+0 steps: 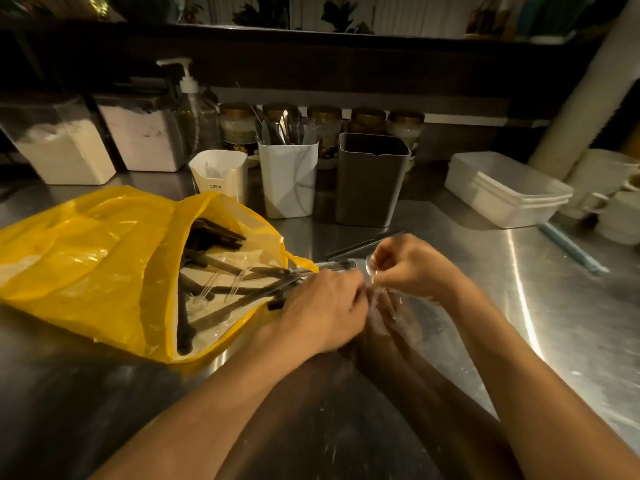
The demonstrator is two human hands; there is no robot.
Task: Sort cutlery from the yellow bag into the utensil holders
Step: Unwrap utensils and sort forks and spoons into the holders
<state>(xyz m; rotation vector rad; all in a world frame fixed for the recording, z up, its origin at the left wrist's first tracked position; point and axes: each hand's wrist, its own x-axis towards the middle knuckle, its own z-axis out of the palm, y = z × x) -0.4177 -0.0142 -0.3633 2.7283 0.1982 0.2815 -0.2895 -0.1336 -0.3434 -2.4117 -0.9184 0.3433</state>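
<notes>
My left hand (325, 306) and right hand (408, 268) meet just off the mouth of the yellow bag (86, 254). Both have fingers curled, pinching a clump of clear plastic spoons (377, 292), I judge to separate them. The bag lies at nine o'clock, its mouth turned toward me for reach, with black cutlery (221, 268) inside. At twelve o'clock on the steel counter (554, 306) stand a small white holder (218, 174), a white holder (287, 181) and a grey holder (370, 181), with jars (405, 128) behind.

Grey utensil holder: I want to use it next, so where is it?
In the head view, the grey utensil holder stands just right of centre at the back of the steel counter, beside the white holder.
</notes>
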